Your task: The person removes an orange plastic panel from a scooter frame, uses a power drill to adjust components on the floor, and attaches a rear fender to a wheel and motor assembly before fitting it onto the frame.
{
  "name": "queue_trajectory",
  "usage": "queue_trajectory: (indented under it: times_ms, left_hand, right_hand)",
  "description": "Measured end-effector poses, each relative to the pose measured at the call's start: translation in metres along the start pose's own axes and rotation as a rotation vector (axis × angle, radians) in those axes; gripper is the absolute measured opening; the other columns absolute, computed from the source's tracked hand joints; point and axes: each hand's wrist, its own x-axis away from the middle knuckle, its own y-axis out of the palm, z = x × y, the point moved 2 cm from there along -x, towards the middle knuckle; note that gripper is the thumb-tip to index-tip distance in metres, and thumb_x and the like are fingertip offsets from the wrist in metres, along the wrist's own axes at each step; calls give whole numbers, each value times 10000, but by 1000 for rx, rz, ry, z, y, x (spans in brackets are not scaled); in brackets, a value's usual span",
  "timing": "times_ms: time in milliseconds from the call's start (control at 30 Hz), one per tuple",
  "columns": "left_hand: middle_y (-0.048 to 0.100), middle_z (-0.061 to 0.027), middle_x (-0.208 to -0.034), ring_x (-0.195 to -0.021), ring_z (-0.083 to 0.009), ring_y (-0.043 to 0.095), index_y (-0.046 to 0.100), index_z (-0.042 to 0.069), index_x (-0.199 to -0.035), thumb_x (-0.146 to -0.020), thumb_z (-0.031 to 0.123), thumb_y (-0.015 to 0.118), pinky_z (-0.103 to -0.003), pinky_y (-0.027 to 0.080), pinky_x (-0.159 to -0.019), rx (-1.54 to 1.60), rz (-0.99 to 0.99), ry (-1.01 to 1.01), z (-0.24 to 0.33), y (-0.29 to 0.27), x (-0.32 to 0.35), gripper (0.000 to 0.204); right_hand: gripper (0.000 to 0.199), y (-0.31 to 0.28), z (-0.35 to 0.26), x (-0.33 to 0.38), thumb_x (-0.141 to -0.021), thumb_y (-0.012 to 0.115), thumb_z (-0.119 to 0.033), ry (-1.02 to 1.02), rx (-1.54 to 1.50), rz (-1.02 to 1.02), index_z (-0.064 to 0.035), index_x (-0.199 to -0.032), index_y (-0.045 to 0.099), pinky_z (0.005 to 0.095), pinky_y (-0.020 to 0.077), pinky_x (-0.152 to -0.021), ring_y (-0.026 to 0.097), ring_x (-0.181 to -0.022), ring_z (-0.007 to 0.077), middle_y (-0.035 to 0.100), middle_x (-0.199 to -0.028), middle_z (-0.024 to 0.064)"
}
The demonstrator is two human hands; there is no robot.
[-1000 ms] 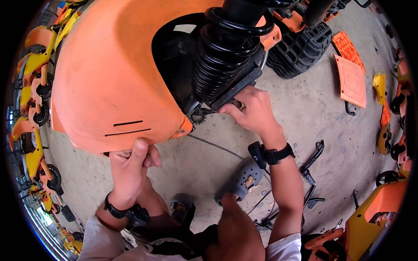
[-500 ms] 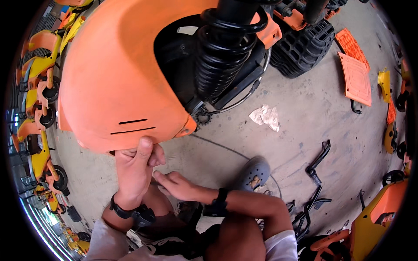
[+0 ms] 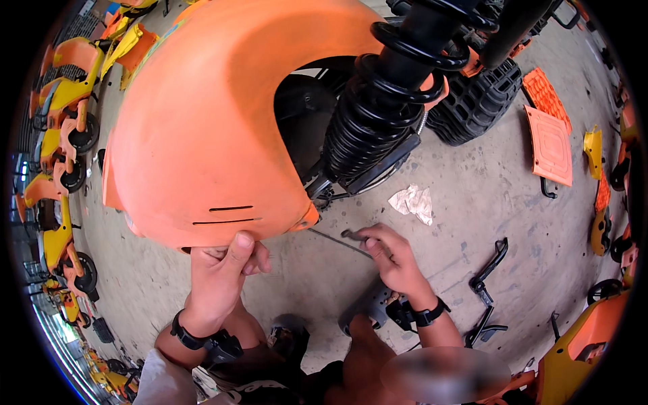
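Observation:
A large orange plastic body panel with two slots fills the upper left. My left hand is closed on its lower edge, thumb on the outside below the slots and fingers curled under. My right hand is raised over the floor, right of the panel's lower corner. Between its thumb and fingers is a short dark piece with a rounded end; its exact kind cannot be made out. A black shock absorber with coil spring stands beside the panel's curved opening.
Behind the shock absorber is a black knobbly tire. Crumpled paper, a black metal bracket and an orange square panel lie on the concrete floor. Yellow and orange vehicles line the left; another yellow body stands at lower right.
My right hand has moved from beside my left wrist out to the right and up, now showing a dark piece in its fingers. My left hand keeps hold of the panel; the view has shifted.

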Motion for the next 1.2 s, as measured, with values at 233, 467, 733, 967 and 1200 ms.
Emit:
queue_trajectory:
  times_ms: [233,467,733,967,1200]
  left_hand:
    - [571,-69,-645,-540,-99,453,600,8,-986,-970,324,534,-230,379,-521,-88,8,98,-4,5,-3,324]
    - [579,-65,-678,-546,-107,469,604,7,-955,-969,322,536,-237,399,-528,-93,21,118,-4,3,-3,323]
    - [638,-79,-762,-603,-117,569,602,-8,-1024,-941,298,598,-221,382,-520,-77,-48,137,-8,-5,-8,317]
    - [638,-79,-748,-591,-111,561,611,-14,-1015,-938,306,603,-215,382,-521,-144,-61,121,-3,-3,-7,330]
    - [636,-80,-739,-587,-112,569,608,-20,-993,-944,294,595,-213,376,-511,-106,-31,139,-4,0,-7,318]
  right_hand:
    - [120,-12,-32,-56,-873,635,-103,-162,215,36,3,-924,658,341,433,-591,529,-643,272,533,-726,118]
    - [177,-15,-30,-83,-816,694,-169,-372,434,3,1,-794,650,383,446,-580,542,-643,303,558,-670,120]
    - [141,-27,-38,-86,-792,704,-167,-383,755,-111,-39,-774,647,371,456,-549,565,-611,307,584,-663,107]
    - [134,-18,-38,-72,-791,695,-107,-346,489,19,-16,-838,609,375,444,-576,545,-652,311,566,-729,108]
    - [147,-15,-33,-81,-763,714,-121,-386,429,53,-17,-813,623,372,426,-653,538,-712,297,565,-744,98]
